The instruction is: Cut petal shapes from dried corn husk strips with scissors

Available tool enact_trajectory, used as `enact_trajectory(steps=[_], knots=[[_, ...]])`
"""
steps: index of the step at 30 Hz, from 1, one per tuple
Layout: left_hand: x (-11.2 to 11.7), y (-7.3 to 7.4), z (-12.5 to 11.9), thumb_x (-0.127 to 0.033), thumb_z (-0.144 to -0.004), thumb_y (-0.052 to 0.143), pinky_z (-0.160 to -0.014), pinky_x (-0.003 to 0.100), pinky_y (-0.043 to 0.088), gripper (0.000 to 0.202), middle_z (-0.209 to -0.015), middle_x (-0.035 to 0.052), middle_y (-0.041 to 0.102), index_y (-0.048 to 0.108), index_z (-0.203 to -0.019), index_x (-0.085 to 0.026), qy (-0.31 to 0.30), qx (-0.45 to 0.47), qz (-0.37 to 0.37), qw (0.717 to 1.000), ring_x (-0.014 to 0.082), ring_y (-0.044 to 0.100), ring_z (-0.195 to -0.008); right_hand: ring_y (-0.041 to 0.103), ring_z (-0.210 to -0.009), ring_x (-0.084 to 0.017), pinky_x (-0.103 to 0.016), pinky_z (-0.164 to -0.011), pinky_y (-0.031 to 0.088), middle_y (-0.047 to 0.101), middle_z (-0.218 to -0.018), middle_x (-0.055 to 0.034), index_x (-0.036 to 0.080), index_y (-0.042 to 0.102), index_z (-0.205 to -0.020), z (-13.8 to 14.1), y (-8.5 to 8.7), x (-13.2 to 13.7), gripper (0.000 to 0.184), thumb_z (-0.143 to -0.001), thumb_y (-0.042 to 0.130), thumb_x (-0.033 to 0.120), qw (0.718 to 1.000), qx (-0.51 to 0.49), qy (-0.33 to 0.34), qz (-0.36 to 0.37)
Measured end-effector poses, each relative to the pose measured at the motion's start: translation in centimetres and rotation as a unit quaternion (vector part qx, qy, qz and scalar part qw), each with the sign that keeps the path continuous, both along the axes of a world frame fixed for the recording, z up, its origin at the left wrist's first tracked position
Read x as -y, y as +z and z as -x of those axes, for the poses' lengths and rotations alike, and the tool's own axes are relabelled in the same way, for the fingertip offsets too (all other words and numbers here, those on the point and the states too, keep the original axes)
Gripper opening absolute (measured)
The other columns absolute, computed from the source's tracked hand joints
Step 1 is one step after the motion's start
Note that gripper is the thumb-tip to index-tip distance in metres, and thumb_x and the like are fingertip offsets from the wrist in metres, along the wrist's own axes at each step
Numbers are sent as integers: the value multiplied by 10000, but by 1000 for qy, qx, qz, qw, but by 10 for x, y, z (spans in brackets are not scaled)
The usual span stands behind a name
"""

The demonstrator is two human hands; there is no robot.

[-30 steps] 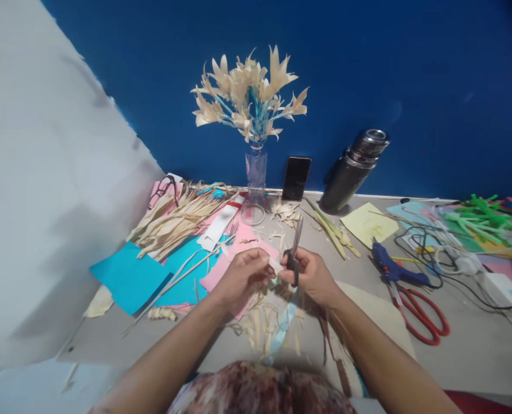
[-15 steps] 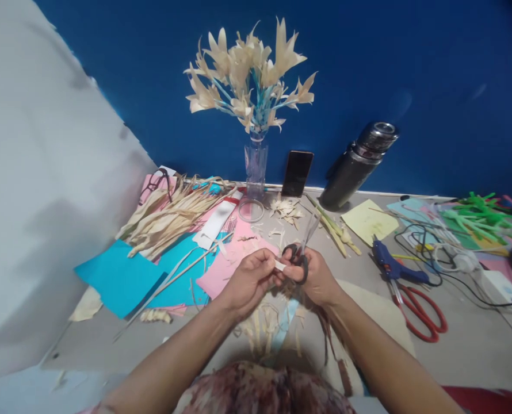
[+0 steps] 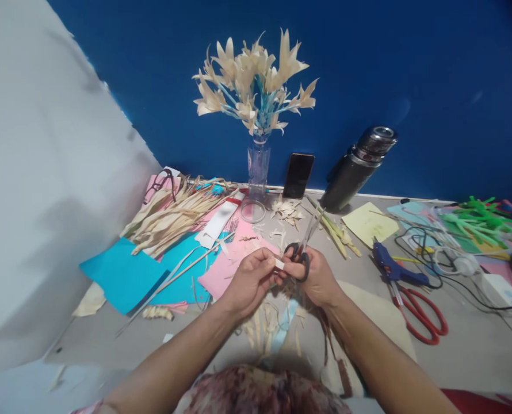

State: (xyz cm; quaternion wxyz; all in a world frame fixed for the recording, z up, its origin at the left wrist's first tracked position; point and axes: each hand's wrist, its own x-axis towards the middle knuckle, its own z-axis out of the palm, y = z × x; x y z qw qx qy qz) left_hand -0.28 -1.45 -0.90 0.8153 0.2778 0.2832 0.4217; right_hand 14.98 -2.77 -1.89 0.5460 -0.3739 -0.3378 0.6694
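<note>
My left hand (image 3: 256,279) pinches one end of a small pale strip (image 3: 279,264), which looks like dried husk. The thumb and fingers of my right hand (image 3: 315,276) meet the strip's other end. Hooked in that same hand is a pair of black-handled scissors (image 3: 311,230), its blades pointing up and away from me. Below both hands, pale husk scraps (image 3: 260,328) and a light blue strip (image 3: 285,325) lie scattered. Pink paper (image 3: 221,270) is just left of my left hand.
Husk flowers (image 3: 251,75) stand in a clear vase (image 3: 258,172) by the wall, beside a phone (image 3: 298,175) and a thermos (image 3: 355,169). A glue gun (image 3: 396,267) and red-handled scissors (image 3: 424,316) lie right. Dried husks (image 3: 174,215) and blue paper (image 3: 122,276) lie left.
The view has shifted slightly, so the background sits a little lower and further right. Both hands keep the same hold on the strip and the scissors.
</note>
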Motion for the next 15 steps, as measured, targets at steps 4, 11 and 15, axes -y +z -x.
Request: enact_trajectory(steps=[4, 11, 15], knots=[[4, 1, -2, -242, -753, 746, -598, 208, 460, 230, -695, 35, 604, 547, -720, -130, -14, 30, 20, 999, 114, 586, -637, 597, -552, -149, -258, -527, 487, 607, -629, 10, 160, 598, -805, -2, 2, 0, 322, -612, 836, 260, 999, -20, 30, 11], [2, 4, 2, -247, -760, 735, -592, 215, 468, 214, -716, 39, 619, 555, -751, -132, 10, 32, 15, 999, 114, 592, -625, 409, -465, -56, -192, -468, 368, 514, -603, 55, 162, 595, -781, -9, 5, -4, 317, -604, 831, 280, 999, -34, 17, 0], [3, 1, 3, -257, -764, 733, -556, 190, 446, 231, -689, 35, 620, 540, -723, -137, 31, -17, -9, 999, 108, 590, -608, 574, -592, -128, -240, -561, 452, 634, -731, -2, 168, 611, -872, -4, 0, -1, 385, -593, 846, 291, 999, 45, -3, -24]])
